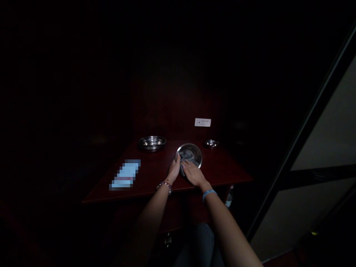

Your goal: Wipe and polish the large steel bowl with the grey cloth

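A round metal bowl [198,151] is tipped toward me above the dark red desk, near its front. My left hand [174,168] grips the bowl's left rim, its thumb at the inside edge and the other fingers mostly hidden. A crumpled grey cloth [185,155] lies inside the bowl and hangs over the near rim. My right hand [193,173] has hold of the cloth and presses it at the near side of the bowl, close to my left hand.
Stacked metal bowls [152,143] stand at the back left of the desk [158,174], and a small metal bowl [211,144] at the back right. A pixelated blue patch [125,175] covers something at front left. A white socket panel [203,122] is on the back wall; a bottle [229,198] is below.
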Demonstrator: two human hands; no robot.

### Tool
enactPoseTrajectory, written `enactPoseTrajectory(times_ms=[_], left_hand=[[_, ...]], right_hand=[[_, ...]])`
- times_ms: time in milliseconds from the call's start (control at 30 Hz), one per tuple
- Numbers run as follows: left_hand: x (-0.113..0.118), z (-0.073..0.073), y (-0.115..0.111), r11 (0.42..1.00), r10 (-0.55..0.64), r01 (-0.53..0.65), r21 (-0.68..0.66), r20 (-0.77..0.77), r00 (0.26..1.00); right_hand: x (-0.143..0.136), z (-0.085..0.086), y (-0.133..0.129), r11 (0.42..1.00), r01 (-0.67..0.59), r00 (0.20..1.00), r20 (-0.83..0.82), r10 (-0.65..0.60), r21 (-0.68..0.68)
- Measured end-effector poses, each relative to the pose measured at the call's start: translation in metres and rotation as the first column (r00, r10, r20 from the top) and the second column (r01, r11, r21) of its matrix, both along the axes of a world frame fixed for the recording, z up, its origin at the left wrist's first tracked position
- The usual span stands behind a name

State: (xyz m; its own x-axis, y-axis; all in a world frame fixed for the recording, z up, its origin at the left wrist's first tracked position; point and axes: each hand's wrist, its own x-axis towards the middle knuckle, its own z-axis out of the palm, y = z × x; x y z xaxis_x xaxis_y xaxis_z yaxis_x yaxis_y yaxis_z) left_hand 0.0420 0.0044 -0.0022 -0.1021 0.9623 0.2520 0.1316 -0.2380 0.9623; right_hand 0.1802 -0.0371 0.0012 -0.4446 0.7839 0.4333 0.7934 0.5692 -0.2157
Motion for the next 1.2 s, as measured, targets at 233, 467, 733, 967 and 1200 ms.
enactPoseTrajectory(times_ms=[233,467,733,967,1200], left_hand=[[0.001,0.003,-0.004,0.998,-0.064,0.064,-0.029,-0.006,0.998],[0.004,0.006,-0.009,0.988,-0.135,0.134,0.079,0.004,0.991],[0.006,0.005,-0.009,0.978,-0.17,0.173,0.117,-0.028,0.985],[0.008,0.014,-0.018,0.982,-0.162,0.164,0.095,-0.027,0.986],[0.009,0.013,-0.015,0.986,-0.133,0.134,0.097,-0.016,0.991]], right_hand=[[-0.002,-0.001,0.0,0.996,0.059,0.996,0.064,-0.063,0.07],[-0.002,-0.002,0.001,0.984,0.143,0.985,0.079,-0.152,0.109],[-0.004,0.0,-0.005,0.946,0.291,0.955,0.019,-0.296,0.141],[-0.005,-0.004,-0.005,0.888,0.44,0.898,-0.088,-0.432,0.133],[-0.005,-0.008,-0.006,0.854,0.503,0.861,-0.155,-0.484,0.132]])
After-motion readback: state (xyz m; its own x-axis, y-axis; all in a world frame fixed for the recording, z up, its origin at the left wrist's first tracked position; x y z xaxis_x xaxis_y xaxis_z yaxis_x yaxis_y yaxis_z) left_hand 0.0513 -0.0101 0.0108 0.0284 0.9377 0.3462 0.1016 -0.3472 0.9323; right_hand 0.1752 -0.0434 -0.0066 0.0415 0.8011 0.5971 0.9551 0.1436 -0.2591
